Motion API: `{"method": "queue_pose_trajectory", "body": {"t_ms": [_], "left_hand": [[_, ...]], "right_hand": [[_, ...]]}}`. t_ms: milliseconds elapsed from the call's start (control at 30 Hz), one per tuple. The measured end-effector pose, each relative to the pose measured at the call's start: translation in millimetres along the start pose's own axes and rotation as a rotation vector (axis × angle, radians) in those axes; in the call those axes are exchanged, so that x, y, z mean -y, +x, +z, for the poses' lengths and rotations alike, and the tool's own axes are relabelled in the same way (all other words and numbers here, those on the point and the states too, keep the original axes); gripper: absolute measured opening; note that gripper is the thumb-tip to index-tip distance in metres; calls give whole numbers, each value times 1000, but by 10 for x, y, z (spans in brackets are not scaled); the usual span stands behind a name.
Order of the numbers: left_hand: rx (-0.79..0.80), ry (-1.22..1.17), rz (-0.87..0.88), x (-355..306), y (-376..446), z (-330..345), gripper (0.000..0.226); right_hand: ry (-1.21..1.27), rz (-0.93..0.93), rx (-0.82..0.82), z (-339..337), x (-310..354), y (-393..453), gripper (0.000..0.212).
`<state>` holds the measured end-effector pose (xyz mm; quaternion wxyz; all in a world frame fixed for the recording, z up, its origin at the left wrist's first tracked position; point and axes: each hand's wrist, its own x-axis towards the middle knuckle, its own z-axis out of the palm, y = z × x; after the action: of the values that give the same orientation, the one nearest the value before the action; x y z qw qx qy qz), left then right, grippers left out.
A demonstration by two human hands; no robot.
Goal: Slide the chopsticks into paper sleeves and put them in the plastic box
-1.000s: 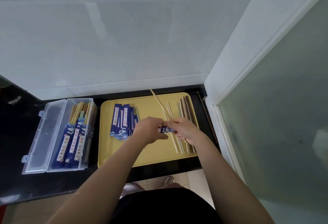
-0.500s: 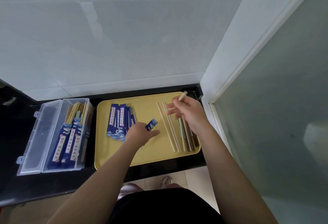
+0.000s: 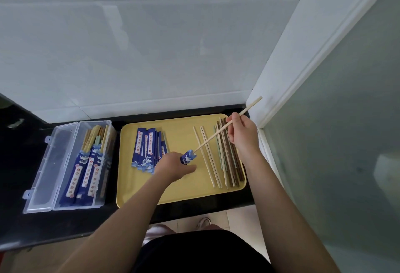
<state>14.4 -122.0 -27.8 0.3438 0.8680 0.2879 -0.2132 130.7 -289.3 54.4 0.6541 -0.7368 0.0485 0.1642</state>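
- The left hand grips a blue paper sleeve with its open mouth tilted up toward the right hand, likely so the stick can enter straight.
- The right hand pinches a pale wooden chopstick near its upper end; the lower tip sits at the sleeve's mouth, and whether it is inside yet cannot be told.
- Loose chopsticks lie under and below the right hand on the yellow tray; spare sleeves lie just left of the left hand.
- The plastic box, lid open, sits well left of the left hand on the dark tabletop, already holding sleeved pairs.
- Most of the held sleeve is hidden inside the left hand.
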Motion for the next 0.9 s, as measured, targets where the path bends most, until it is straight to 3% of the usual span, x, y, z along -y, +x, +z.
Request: {"method": "queue_pose_trajectory", "body": {"t_ms": [167, 367, 433, 500, 600, 733, 900], "left_hand": [[23, -57, 38, -70, 28, 0, 40], [-40, -167, 42, -282, 90, 50, 41], [-59, -223, -1, -275, 108, 36, 39], [-50, -301, -43, -229, 122, 35, 37], [-17, -466, -98, -138, 150, 92, 37], [-17, -586, -101, -86, 123, 156, 28], [-61, -666, -94, -94, 122, 138, 23]], "right_hand": [[-33, 42, 111, -2, -59, 47, 32], [-462, 296, 637, 128, -342, -18, 34], [-461, 327, 565, 115, -447, 16, 38], [-531, 289, 367, 47, -593, 87, 25], [-969, 212, 182, -44, -918, 185, 10], [-1186, 175, 134, 40, -1197, 79, 9], [-1096, 175, 200, 141, -1179, 43, 14]]}}
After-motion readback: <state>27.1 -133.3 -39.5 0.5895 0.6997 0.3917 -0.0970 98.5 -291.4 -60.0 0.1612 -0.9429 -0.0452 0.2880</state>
